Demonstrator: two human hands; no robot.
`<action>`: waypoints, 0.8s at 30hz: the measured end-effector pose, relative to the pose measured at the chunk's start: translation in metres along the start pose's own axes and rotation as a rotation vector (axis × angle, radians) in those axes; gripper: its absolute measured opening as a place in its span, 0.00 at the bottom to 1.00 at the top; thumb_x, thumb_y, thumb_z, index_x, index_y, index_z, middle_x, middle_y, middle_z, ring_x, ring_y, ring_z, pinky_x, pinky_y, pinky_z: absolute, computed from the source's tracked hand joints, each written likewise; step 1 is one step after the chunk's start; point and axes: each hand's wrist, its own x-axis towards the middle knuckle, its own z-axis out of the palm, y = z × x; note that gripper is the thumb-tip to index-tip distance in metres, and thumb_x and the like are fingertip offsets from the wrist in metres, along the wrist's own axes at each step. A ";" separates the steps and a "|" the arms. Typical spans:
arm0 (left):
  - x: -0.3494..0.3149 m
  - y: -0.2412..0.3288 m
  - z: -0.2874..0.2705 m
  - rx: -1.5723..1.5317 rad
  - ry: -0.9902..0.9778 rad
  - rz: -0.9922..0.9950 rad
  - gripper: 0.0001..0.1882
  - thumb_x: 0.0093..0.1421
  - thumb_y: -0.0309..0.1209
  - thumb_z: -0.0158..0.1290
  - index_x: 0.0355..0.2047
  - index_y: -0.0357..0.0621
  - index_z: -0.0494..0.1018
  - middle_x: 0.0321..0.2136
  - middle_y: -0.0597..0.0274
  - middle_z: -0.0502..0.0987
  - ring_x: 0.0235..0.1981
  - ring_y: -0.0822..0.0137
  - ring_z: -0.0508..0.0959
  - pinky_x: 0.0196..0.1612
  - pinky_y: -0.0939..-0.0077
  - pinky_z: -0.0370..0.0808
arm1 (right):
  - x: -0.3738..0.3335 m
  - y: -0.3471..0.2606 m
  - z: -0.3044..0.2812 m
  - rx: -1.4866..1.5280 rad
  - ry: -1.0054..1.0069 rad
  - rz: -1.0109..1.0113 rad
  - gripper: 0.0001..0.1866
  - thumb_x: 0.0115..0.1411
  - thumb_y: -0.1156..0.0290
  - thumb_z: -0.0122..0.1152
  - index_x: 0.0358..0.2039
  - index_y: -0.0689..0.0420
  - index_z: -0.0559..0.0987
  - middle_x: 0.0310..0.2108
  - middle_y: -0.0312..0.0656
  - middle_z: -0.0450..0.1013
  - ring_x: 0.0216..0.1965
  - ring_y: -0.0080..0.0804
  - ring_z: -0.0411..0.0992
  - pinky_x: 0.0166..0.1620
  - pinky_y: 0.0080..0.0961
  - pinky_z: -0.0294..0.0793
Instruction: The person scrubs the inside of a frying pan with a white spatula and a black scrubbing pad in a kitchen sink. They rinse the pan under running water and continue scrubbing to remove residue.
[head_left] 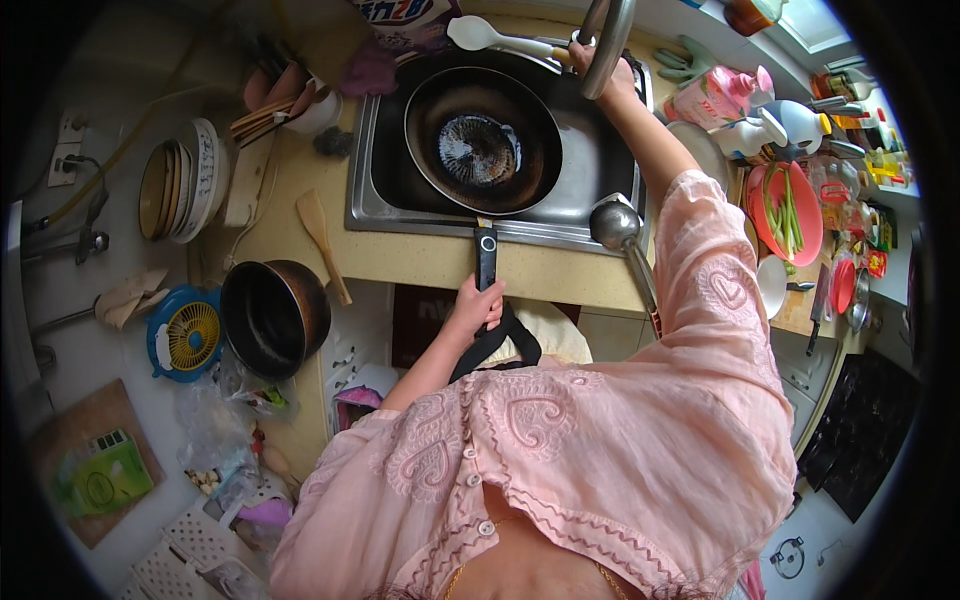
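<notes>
My left hand point(478, 308) is closed around the black handle of a frying pan point(425, 135). The pan rests over the steel sink point(590, 140), its inside browned, with a shiny wet patch in the middle. At the back of the sink, my right hand point(606, 72) is curled by the base of the metal faucet point(608, 50). The spout partly covers its fingers, so what they grip cannot be made out. A white spoon-shaped utensil point(478, 33) lies along the sink's back rim, its handle end close to that hand.
A metal ladle point(615, 224) lies across the sink's front right corner. To the left are a wooden spatula point(318, 235), a dark pot point(275, 318) and stacked plates point(205, 180). Bottles point(715, 95) and a red basket of green stalks point(785, 215) stand at the right.
</notes>
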 end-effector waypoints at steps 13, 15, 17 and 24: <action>-0.002 0.003 0.000 -0.013 -0.004 -0.014 0.06 0.58 0.28 0.47 0.30 0.45 0.60 0.11 0.71 0.59 0.07 0.80 0.58 0.07 0.84 0.55 | -0.020 -0.010 0.010 -0.081 0.043 -0.055 0.08 0.55 0.69 0.46 0.37 0.46 0.68 0.25 0.41 0.70 0.28 0.42 0.73 0.25 0.34 0.71; -0.002 0.003 0.000 -0.016 -0.005 -0.018 0.06 0.59 0.29 0.47 0.30 0.45 0.60 0.11 0.72 0.58 0.07 0.81 0.58 0.07 0.84 0.55 | -0.024 -0.016 0.008 -0.011 0.074 -0.015 0.08 0.55 0.70 0.44 0.29 0.53 0.74 0.25 0.47 0.73 0.28 0.44 0.75 0.29 0.36 0.73; -0.002 0.002 -0.001 -0.020 -0.012 -0.013 0.06 0.59 0.29 0.47 0.29 0.46 0.60 0.11 0.72 0.58 0.07 0.81 0.57 0.07 0.84 0.55 | -0.027 -0.021 0.004 0.016 0.086 0.005 0.11 0.55 0.70 0.43 0.25 0.57 0.76 0.24 0.51 0.75 0.29 0.44 0.75 0.30 0.37 0.75; 0.000 0.003 -0.004 -0.013 -0.034 -0.031 0.08 0.58 0.29 0.48 0.29 0.47 0.59 0.12 0.72 0.58 0.07 0.81 0.58 0.08 0.84 0.55 | -0.034 -0.033 -0.018 -0.008 0.052 0.045 0.10 0.55 0.72 0.45 0.26 0.58 0.76 0.24 0.48 0.75 0.28 0.43 0.75 0.29 0.35 0.75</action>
